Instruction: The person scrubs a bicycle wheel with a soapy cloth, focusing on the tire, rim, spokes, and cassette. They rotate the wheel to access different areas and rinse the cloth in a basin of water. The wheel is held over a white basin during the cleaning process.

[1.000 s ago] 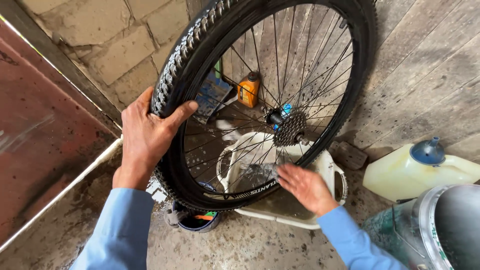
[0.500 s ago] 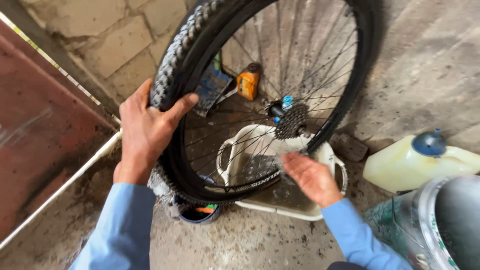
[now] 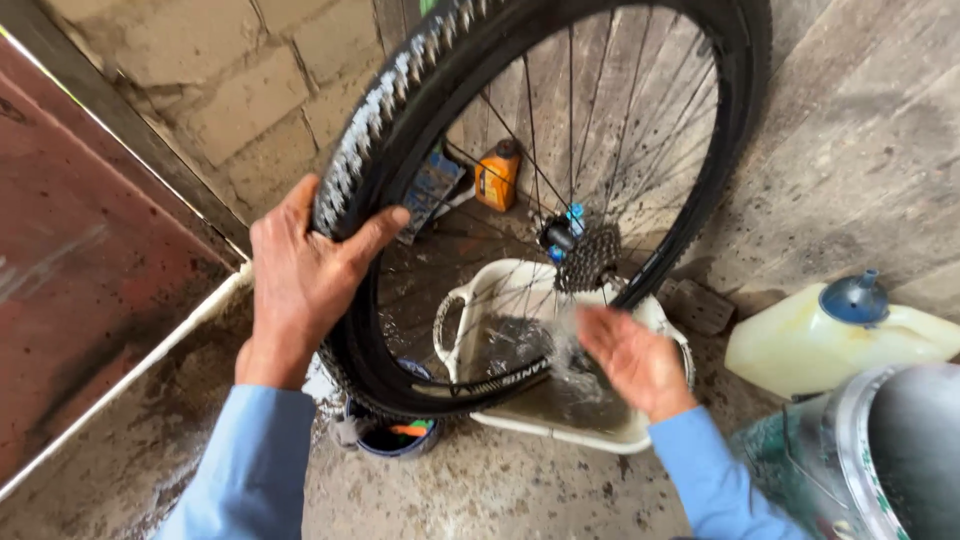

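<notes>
While the left hand [image 3: 300, 285] grips the upright bicycle wheel [image 3: 560, 200] at nine o'clock, fingers clamped on tyre, the right hand [image 3: 635, 360], fingers spread, splashes water from the white basin [image 3: 560, 425] at six o'clock; washing seems underway.

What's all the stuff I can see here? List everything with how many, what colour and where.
bicycle wheel: one, black knobbly tyre, thin spokes, upright over the basin
sprocket cluster: one, dark metal, at the wheel's hub
basin: one, white, on the floor, water inside
orange bottle: one, behind the wheel by the wall
jug: one, pale yellow with blue cap, at right
small blue tub: one, under the tyre
metal drum: one, grey, lower right corner
left hand: grip closed on the tyre, blue sleeve
right hand: open, over the basin, water splashing
</notes>
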{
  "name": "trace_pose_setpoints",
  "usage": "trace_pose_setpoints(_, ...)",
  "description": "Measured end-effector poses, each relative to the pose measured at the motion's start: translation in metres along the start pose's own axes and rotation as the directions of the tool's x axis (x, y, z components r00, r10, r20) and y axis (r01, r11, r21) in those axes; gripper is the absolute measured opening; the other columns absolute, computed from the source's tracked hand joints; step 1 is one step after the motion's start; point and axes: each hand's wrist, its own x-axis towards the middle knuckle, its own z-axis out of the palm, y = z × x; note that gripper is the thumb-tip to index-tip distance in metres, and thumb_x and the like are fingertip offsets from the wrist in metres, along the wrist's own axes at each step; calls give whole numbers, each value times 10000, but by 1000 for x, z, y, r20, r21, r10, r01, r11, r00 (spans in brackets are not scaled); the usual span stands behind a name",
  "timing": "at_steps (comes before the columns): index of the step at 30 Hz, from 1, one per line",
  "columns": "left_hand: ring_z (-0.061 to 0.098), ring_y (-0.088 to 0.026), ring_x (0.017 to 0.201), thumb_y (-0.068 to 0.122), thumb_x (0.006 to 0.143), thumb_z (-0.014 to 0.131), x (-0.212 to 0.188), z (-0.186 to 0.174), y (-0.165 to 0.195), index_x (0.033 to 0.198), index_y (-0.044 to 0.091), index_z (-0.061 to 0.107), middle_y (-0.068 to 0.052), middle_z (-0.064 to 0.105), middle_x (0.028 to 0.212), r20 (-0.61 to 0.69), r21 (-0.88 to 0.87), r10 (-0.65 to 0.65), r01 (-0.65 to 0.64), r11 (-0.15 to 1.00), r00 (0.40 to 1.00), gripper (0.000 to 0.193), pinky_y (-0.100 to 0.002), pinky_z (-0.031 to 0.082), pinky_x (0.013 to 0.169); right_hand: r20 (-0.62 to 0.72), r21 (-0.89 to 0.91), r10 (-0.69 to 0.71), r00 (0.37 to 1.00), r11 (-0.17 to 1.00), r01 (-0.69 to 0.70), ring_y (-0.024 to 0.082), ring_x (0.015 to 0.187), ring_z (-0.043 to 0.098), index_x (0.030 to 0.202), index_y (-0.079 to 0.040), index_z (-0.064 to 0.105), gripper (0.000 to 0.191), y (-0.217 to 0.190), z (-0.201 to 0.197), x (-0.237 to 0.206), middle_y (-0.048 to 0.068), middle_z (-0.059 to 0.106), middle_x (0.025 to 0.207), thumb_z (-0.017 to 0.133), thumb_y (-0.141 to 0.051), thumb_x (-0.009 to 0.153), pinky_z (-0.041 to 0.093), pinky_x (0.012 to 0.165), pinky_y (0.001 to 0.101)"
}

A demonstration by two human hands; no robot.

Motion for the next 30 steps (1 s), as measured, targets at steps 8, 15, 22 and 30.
trace_pose_setpoints(8, 579, -145, 492, 425, 772, 849, -4, 2, 3, 860, 14, 644, -115, 686, 620, 26, -84, -41, 43, 996, 999, 467, -378, 492, 481, -487, -411, -34, 873, 891, -195, 220, 1040, 665, 1229, -67, 670, 317, 38, -29, -12, 85, 704, 1142, 624, -242, 969, 555, 829, 387)
trace_pose_setpoints(15, 516, -175, 524, 465, 792, 873, -21, -1, 15, 798, -20, 606, -116, 604, 580, 10, 32, 107, -107, 994, 994, 553, -374, 466, 525, 40, -593, -767, 641, 498, 633, 138, 1006, 648, 1236, -17, 657, 275, -62, 33, -35, 59, 687, 1146, 575, -238, 1094, 545, 815, 284)
trace_pose_setpoints(22, 555, -135, 458, 492, 749, 802, -42, -5, 28, 842, 84, 684, -44, 631, 560, 206, -168, 81, -46, 985, 975, 435, -326, 459, 438, 320, -657, -741, 590, 275, 701, 206, 1112, 678, 1316, -7, 609, 325, -137, 160, -60, 107, 690, 1229, 571, -234, 1086, 574, 864, 321)
trace_pose_setpoints(30, 570, -139, 366, 432, 685, 812, -67, -2, 35, 870, 121, 672, -19, 644, 528, 398, -281, 72, 47, 958, 915, 388, -351, 478, 360, 302, -572, -770, 562, 326, 753, 214, 1098, 695, 1257, -24, 595, 243, -162, 161, -62, 131, 674, 1210, 576, -209, 1100, 584, 861, 334)
